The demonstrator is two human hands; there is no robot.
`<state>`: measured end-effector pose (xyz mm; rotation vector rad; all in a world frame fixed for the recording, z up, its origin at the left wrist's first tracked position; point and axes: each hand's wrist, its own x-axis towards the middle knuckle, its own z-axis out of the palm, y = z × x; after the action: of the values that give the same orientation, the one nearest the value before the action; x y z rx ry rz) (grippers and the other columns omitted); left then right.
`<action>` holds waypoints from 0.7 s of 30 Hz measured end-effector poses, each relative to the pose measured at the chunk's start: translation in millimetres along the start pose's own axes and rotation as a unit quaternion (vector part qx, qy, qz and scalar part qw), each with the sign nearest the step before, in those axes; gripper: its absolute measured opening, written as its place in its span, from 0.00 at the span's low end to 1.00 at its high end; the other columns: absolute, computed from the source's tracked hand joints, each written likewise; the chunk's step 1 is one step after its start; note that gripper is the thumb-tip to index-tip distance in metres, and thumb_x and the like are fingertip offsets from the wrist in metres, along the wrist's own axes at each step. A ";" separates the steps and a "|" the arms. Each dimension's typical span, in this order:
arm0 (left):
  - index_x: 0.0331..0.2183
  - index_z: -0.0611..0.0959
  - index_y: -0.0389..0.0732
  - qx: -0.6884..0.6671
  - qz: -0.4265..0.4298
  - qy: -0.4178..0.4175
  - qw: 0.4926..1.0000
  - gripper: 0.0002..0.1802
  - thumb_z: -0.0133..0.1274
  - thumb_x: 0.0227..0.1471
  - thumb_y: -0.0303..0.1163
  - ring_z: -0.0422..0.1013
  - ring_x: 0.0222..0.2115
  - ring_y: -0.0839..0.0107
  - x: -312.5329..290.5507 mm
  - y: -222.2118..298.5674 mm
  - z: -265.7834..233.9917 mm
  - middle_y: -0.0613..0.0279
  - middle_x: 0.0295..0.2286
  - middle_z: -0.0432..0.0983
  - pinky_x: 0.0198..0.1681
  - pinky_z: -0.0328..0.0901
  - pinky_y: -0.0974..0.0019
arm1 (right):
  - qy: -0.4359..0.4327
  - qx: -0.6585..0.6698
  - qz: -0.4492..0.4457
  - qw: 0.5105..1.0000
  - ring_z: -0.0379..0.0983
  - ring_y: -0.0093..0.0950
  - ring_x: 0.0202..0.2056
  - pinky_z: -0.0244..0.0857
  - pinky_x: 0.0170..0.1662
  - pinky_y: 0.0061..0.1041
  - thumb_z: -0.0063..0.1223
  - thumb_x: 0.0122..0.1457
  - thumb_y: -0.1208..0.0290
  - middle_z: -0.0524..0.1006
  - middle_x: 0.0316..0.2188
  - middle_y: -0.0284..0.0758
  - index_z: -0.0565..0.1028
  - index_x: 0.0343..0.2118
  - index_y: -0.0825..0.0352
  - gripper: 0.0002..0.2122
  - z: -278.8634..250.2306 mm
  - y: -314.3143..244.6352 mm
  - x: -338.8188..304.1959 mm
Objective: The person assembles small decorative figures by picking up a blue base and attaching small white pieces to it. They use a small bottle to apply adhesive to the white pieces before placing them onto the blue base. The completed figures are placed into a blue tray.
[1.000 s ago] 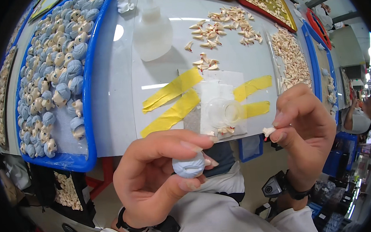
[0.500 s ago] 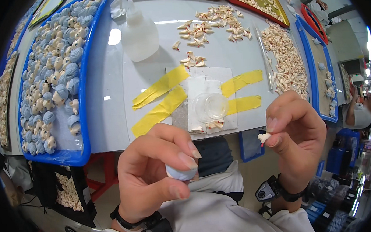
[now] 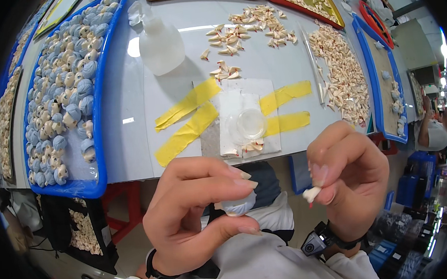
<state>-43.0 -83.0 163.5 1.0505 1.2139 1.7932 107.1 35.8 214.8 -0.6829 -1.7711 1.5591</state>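
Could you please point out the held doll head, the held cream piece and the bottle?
Doll head (image 3: pixel 241 205), head view: blue hair.
Cream piece (image 3: pixel 311 194), head view: pale body.
Bottle (image 3: pixel 162 50), head view: body's middle.

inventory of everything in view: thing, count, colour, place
Held head: one, blue, left hand
Held part: one, cream and red, right hand
Loose parts: many, cream and red, table
Heads: many, blue and cream, left tray
Blue trays: at least two, left and right
Gold trays: two, one red-rimmed, top
Bottle: one, translucent, left of loose parts
Tape strips: four, yellow, beside white pad
Container: one, clear, on pad
Box: one, black, lower left
Co-worker: at least one, pale top, far right
Wrist devices: two, black, wrists
Hands: two, bare, lower centre
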 end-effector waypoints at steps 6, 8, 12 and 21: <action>0.36 0.79 0.34 0.030 -0.002 0.000 1.000 0.26 0.68 0.29 0.27 0.70 0.35 0.70 2.8 6.2 3.8 0.54 0.35 0.70 0.37 0.65 0.71 | -0.079 -0.015 -0.014 0.997 0.64 0.20 0.24 0.57 0.27 0.15 0.65 0.43 0.73 0.68 0.25 0.35 0.71 0.25 0.68 0.11 3.2 2.1 -6.7; 0.36 0.79 0.35 0.027 -0.004 0.009 1.000 0.26 0.68 0.28 0.28 0.70 0.34 0.70 0.4 5.0 4.8 0.54 0.36 0.71 0.35 0.66 0.72 | -0.094 -0.018 -0.027 0.995 0.65 0.20 0.24 0.58 0.27 0.15 0.65 0.42 0.76 0.68 0.26 0.36 0.72 0.25 0.69 0.10 6.8 4.4 -7.3; 0.35 0.80 0.36 0.096 0.043 0.010 0.994 0.26 0.69 0.28 0.30 0.70 0.32 0.72 1.7 8.9 6.4 0.59 0.31 0.73 0.33 0.67 0.74 | -0.092 -0.035 -0.035 0.994 0.65 0.21 0.24 0.58 0.27 0.16 0.64 0.43 0.77 0.69 0.26 0.36 0.73 0.25 0.68 0.09 15.2 7.2 -8.7; 0.32 0.81 0.36 0.246 0.143 -0.004 0.959 0.22 0.69 0.28 0.26 0.69 0.23 0.75 9.6 15.8 9.5 0.61 0.23 0.73 0.28 0.68 0.77 | -0.054 -0.292 -0.240 0.924 0.64 0.25 0.21 0.57 0.24 0.22 0.64 0.36 0.80 0.70 0.21 0.31 0.73 0.22 0.62 0.10 21.6 4.1 0.0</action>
<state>-40.2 -75.9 182.7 1.5801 1.6192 1.7303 90.3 22.7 209.4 -0.3767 -2.2981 0.7474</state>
